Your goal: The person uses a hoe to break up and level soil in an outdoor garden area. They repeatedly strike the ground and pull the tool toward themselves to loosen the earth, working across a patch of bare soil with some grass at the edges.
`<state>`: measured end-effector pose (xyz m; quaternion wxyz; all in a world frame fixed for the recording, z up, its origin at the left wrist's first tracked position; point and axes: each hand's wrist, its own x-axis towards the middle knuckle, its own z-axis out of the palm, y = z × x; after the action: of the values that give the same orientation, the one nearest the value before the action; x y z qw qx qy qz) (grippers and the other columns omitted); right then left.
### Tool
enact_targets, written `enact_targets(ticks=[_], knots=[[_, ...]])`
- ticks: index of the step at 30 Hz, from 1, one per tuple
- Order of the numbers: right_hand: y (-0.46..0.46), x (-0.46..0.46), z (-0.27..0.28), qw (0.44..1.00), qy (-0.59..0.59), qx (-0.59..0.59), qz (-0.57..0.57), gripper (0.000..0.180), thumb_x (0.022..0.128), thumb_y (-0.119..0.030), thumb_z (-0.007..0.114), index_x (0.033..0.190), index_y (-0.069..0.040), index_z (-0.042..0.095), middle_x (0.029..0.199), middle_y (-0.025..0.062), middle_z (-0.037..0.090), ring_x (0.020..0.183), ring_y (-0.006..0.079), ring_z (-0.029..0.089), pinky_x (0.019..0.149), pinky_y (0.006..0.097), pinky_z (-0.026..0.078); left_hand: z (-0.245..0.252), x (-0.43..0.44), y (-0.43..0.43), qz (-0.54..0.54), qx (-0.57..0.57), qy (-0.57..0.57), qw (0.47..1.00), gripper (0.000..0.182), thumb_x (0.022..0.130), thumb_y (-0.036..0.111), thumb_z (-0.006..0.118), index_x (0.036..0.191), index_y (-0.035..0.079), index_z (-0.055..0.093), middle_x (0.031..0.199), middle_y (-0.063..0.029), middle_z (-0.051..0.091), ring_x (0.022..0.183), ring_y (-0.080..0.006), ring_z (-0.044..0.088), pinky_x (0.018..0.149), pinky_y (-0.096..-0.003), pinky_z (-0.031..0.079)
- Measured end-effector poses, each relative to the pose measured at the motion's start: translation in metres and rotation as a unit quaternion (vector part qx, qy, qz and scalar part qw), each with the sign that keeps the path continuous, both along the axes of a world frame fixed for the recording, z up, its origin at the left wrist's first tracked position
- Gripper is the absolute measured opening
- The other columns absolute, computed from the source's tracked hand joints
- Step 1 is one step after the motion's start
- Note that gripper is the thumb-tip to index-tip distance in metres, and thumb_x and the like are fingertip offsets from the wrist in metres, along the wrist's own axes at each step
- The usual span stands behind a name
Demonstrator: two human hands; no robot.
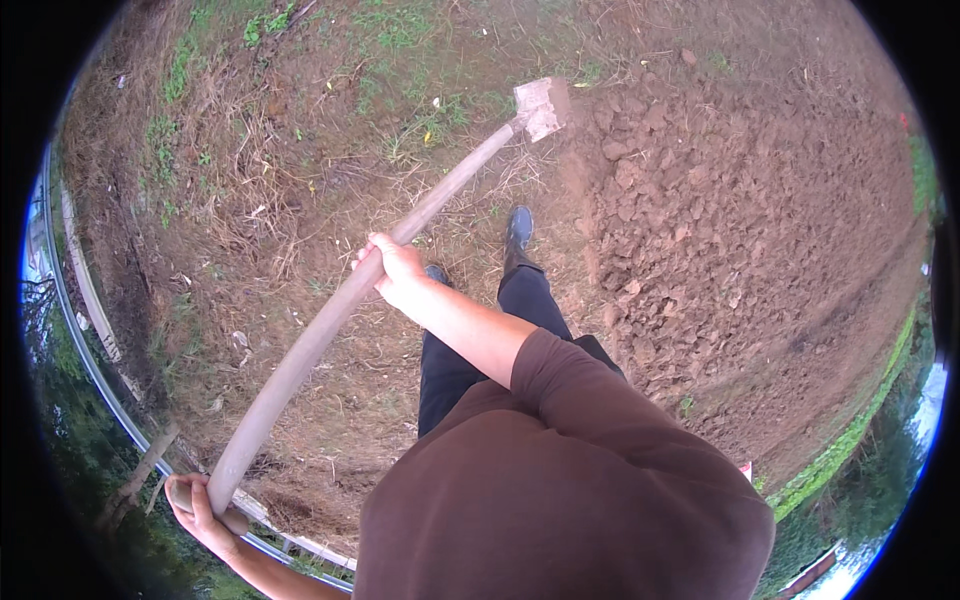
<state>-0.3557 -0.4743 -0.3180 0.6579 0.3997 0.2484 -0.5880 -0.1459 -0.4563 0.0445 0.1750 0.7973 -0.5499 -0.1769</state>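
Observation:
A long wooden shaft (300,349) runs slantwise across the view, from the lower left up to a flat, soil-crusted spade blade (541,109) at the upper middle. Around the middle of the shaft closes my right hand (390,266). My left hand (201,510) grips the crosspiece handle at the shaft's lower-left end. The blade is near the border between grassy ground and loose, turned soil (675,225); whether it touches the ground I cannot tell.
My boots (519,227) stand on ground with dry straw (259,180) and grass tufts. Broken clods cover the right side. A metal rail (101,382) and a pale kerb curve along the left rim, with trees beyond. A green grass strip (840,450) borders the soil at the lower right.

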Motion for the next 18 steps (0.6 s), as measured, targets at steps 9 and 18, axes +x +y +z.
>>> enact_targets(ticks=[9, 18], knots=[[0.012, -0.118, -0.105, 0.99, 0.12, 0.075, -0.002, 0.011, 0.079, -0.008, 0.054, 0.079, -0.002, 0.044, 0.06, 0.0068, 0.046, 0.055, 0.0204, 0.05, 0.054, 0.0356, 0.047, -0.079, -0.133, 0.016, -0.102, 0.008, 0.142, 0.985, 0.028, 0.076, 0.007, 0.059, 0.099, 0.004, 0.043, 0.079, -0.0094, 0.057, 0.069, -0.0129, 0.049, 0.067, -0.0281, 0.041], [0.031, -0.088, -0.053, 0.993, 0.083, 0.081, -0.007, 0.012, 0.081, -0.009, 0.05, 0.073, -0.005, 0.042, 0.06, 0.0054, 0.043, 0.053, 0.0188, 0.044, 0.055, 0.0333, 0.044, -0.058, -0.065, 0.026, -0.12, 0.015, 0.074, 0.99, 0.026, 0.075, 0.011, 0.058, 0.096, 0.005, 0.044, 0.077, -0.0068, 0.057, 0.069, -0.0119, 0.048, 0.069, -0.0276, 0.038]])
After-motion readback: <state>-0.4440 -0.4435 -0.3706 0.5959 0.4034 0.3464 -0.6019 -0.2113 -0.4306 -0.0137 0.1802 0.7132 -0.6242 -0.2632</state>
